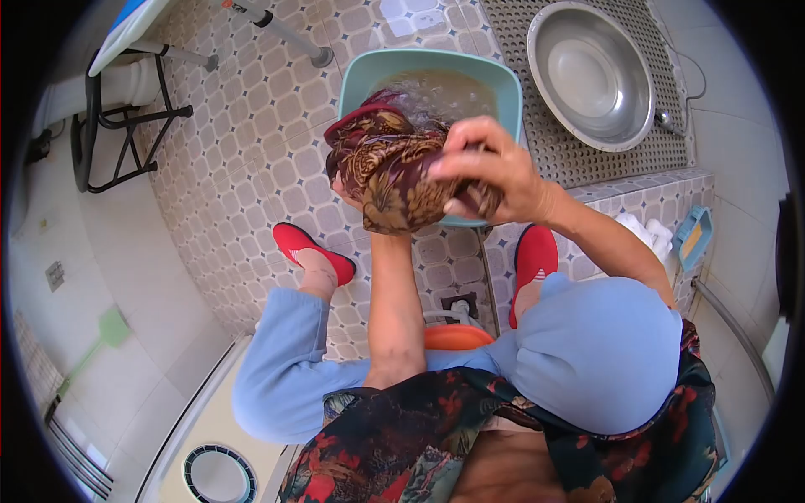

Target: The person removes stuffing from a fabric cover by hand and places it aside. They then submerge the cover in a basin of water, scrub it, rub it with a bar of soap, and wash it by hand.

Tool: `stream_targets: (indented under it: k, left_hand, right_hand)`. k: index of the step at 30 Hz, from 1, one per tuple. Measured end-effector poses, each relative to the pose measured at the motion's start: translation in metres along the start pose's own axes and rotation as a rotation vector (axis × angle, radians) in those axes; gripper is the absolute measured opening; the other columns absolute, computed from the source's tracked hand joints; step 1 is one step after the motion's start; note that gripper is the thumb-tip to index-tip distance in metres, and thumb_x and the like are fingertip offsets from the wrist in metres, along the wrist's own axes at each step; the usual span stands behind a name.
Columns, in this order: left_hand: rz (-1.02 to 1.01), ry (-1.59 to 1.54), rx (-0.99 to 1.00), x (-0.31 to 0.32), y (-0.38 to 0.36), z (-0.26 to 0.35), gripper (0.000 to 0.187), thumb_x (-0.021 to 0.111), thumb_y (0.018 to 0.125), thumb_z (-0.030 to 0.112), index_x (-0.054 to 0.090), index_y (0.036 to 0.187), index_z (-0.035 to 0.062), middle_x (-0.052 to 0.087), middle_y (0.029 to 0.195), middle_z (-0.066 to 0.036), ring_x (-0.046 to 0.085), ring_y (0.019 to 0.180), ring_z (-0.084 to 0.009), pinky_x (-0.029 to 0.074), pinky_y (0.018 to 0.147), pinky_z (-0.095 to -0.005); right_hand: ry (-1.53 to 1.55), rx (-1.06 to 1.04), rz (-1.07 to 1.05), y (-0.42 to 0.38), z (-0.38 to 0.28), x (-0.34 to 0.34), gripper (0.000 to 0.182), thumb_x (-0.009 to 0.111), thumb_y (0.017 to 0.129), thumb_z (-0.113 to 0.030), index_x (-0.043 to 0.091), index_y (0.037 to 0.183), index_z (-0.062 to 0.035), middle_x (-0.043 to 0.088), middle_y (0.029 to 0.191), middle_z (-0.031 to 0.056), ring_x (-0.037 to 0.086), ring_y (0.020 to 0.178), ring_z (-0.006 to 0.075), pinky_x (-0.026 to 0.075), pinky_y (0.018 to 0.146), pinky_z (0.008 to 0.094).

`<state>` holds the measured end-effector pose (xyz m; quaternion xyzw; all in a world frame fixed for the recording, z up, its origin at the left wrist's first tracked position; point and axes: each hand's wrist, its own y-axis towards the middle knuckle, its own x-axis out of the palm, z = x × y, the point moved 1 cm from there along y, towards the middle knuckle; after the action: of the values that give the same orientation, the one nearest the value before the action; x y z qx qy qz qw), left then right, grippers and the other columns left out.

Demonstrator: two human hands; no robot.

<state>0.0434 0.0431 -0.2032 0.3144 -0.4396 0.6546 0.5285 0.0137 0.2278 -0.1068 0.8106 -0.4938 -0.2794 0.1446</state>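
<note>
A dark maroon garment with gold floral print (402,172) is bunched between my hands over a teal basin (513,101). The basin holds cloudy water (453,88) with bubbles on its surface. My left hand (345,193) grips the cloth from below and the left; the fabric covers most of it. On the right side, my right hand (499,172) is closed on a twisted end of the garment, its fingers slightly blurred. Part of the cloth hangs over the basin's near edge.
A steel bowl (591,75) sits on a perforated mat (511,25) at the upper right. A black metal frame (126,126) stands left. My red shoes (537,260) flank the basin on the tiled floor. A blue brush-like item (694,235) lies right.
</note>
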Motion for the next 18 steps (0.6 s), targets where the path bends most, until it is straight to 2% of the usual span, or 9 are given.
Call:
stream_targets:
  k: [1, 3, 5, 7, 9, 11, 13, 16, 18]
  left_hand:
    - [-0.008, -0.003, 0.0, 0.0, 0.003, 0.0, 0.082, 0.054, 0.073, 0.062, 0.045, 0.132, 0.0057, 0.051, 0.13, -0.02, 0.052, 0.118, -0.0361, 0.046, 0.097, -0.0541]
    - [-0.015, 0.0, 0.008, 0.0, 0.01, 0.002, 0.082, 0.054, 0.073, 0.062, 0.045, 0.132, 0.0056, 0.051, 0.13, -0.02, 0.052, 0.118, -0.0361, 0.046, 0.098, -0.0539]
    - [-0.011, 0.003, 0.025, 0.002, 0.013, 0.006, 0.082, 0.054, 0.073, 0.062, 0.045, 0.132, 0.0055, 0.051, 0.13, -0.02, 0.052, 0.118, -0.0361, 0.046, 0.098, -0.0537]
    - [0.042, 0.003, 0.03, 0.01, 0.015, 0.011, 0.085, 0.057, 0.068, 0.06, 0.046, 0.131, 0.0038, 0.053, 0.127, -0.019, 0.056, 0.113, -0.0356, 0.047, 0.097, -0.05]
    - [0.165, 0.047, 0.086, 0.017, 0.011, 0.017, 0.08, 0.05, 0.074, 0.058, 0.046, 0.132, 0.0024, 0.053, 0.128, -0.02, 0.054, 0.114, -0.0369, 0.046, 0.098, -0.0507]
    - [0.136, 0.018, 0.083, 0.015, 0.011, 0.026, 0.075, 0.053, 0.076, 0.055, 0.048, 0.129, 0.0016, 0.055, 0.124, -0.019, 0.057, 0.11, -0.0359, 0.047, 0.096, -0.0496]
    - [0.118, 0.234, 0.126, 0.026, 0.009, 0.035, 0.072, 0.056, 0.077, 0.052, 0.049, 0.127, 0.0007, 0.058, 0.12, -0.017, 0.058, 0.108, -0.0339, 0.048, 0.095, -0.0481]
    - [0.125, 0.295, 0.135, 0.044, 0.007, 0.039, 0.067, 0.057, 0.078, 0.047, 0.05, 0.126, 0.0002, 0.059, 0.117, -0.016, 0.059, 0.106, -0.0314, 0.05, 0.093, -0.0459]
    - [0.112, 0.336, 0.128, 0.059, 0.002, 0.04, 0.065, 0.057, 0.079, 0.045, 0.05, 0.125, 0.0001, 0.06, 0.116, -0.016, 0.059, 0.106, -0.031, 0.05, 0.093, -0.0453]
  right_hand:
    - [-0.004, 0.003, -0.002, -0.004, 0.005, 0.0, 0.036, 0.078, 0.073, -0.014, 0.067, 0.107, -0.0113, 0.054, 0.101, 0.0083, 0.055, 0.1, 0.0254, 0.046, 0.088, 0.0356]
    - [0.076, 0.264, 0.098, -0.011, 0.019, 0.0, 0.032, 0.077, 0.075, -0.013, 0.065, 0.104, -0.0088, 0.055, 0.104, 0.0078, 0.055, 0.101, 0.0245, 0.044, 0.092, 0.033]
    - [0.074, 0.32, 0.115, -0.017, 0.023, 0.004, 0.027, 0.073, 0.08, -0.014, 0.063, 0.104, -0.0059, 0.056, 0.106, 0.0066, 0.055, 0.102, 0.0194, 0.043, 0.094, 0.0303]
    - [0.308, 0.596, 0.356, -0.022, 0.026, 0.011, 0.024, 0.068, 0.087, -0.017, 0.061, 0.107, -0.0053, 0.058, 0.105, 0.0038, 0.055, 0.101, 0.0143, 0.043, 0.093, 0.0283]
    - [0.422, 0.727, 0.406, -0.026, 0.028, 0.017, 0.024, 0.064, 0.091, -0.021, 0.059, 0.11, -0.0062, 0.058, 0.101, 0.0016, 0.054, 0.097, 0.0111, 0.045, 0.09, 0.0268]
    - [0.981, 0.966, 0.635, -0.034, 0.037, 0.028, 0.025, 0.064, 0.092, -0.023, 0.057, 0.11, -0.0073, 0.058, 0.098, 0.001, 0.056, 0.093, 0.0119, 0.047, 0.087, 0.0267]
    - [1.022, 1.019, 0.682, -0.032, 0.034, 0.031, 0.026, 0.064, 0.092, -0.026, 0.056, 0.109, -0.0081, 0.058, 0.101, 0.0024, 0.056, 0.095, 0.014, 0.048, 0.086, 0.0322]
    - [1.184, 1.213, 0.729, -0.033, 0.036, 0.039, 0.03, 0.065, 0.089, -0.036, 0.057, 0.108, -0.0138, 0.056, 0.11, 0.0034, 0.056, 0.103, 0.0187, 0.047, 0.089, 0.0452]
    - [1.281, 1.242, 0.71, -0.035, 0.047, 0.049, 0.03, 0.064, 0.089, -0.038, 0.058, 0.108, -0.0151, 0.056, 0.11, 0.0033, 0.055, 0.104, 0.0201, 0.047, 0.09, 0.0464]
